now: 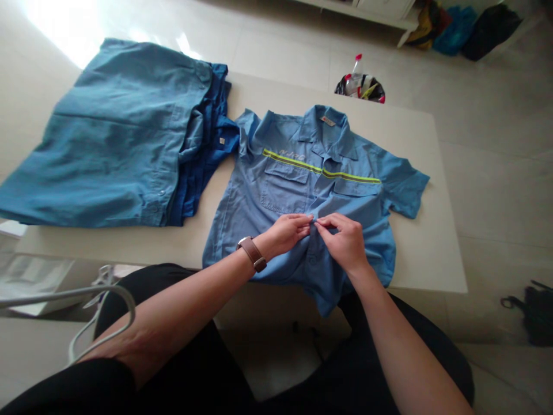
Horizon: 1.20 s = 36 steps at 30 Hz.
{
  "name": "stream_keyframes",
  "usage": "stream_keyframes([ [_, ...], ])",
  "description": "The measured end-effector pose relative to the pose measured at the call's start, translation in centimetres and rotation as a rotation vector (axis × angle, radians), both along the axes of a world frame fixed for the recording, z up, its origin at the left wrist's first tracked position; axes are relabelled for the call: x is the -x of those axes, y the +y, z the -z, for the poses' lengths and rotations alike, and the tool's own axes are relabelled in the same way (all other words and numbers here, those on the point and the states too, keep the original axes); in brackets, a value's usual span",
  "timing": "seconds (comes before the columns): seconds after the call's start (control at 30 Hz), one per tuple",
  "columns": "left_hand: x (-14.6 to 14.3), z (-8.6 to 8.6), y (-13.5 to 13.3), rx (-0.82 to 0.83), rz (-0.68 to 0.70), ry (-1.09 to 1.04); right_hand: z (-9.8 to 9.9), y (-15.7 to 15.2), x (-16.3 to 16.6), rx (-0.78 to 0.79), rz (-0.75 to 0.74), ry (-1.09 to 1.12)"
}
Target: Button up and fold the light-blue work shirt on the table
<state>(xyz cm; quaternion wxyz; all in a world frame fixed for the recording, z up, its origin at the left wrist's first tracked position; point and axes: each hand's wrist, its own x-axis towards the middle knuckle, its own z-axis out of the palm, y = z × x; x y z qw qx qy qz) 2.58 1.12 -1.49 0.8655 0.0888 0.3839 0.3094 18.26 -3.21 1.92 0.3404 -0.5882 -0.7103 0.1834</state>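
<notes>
A light blue short-sleeved work shirt with a yellow-green reflective stripe lies front up on a low white table, collar away from me and hem hanging over the near edge. My left hand, with a brown watch on the wrist, pinches the shirt's front placket at mid-chest. My right hand pinches the same placket right beside it, fingertips almost touching the left hand's. Both hands are closed on the fabric.
A pile of folded blue garments covers the table's left part. A white clothes hanger lies at my left knee. A bag with a bottle sits on the floor beyond the table. A dark bag lies at right.
</notes>
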Motion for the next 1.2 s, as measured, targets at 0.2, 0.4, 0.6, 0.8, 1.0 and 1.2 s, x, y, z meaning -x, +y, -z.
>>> stream_keyframes([
  [0.2,-0.1,-0.1,-0.1,-0.003,-0.036,0.036,0.1,-0.3,0.1,-0.006,0.006,-0.070],
  [0.4,0.0,0.2,-0.1,-0.048,-0.039,0.067,-0.3,-0.2,0.0,0.082,-0.021,-0.129],
  [0.6,0.0,0.2,-0.3,-0.134,0.000,0.150,-0.6,0.1,-0.5,0.150,-0.086,-0.091],
  [0.8,0.1,-0.3,0.2,-0.527,0.059,0.419,-0.1,0.3,-0.5,0.202,0.081,0.099],
  [1.0,0.2,-0.3,0.4,-0.624,0.081,0.504,0.5,0.7,-0.5,0.267,0.067,0.167],
  [1.2,0.0,-0.5,0.2,-0.585,0.083,0.447,0.5,0.7,-0.5,0.245,0.091,0.142],
])
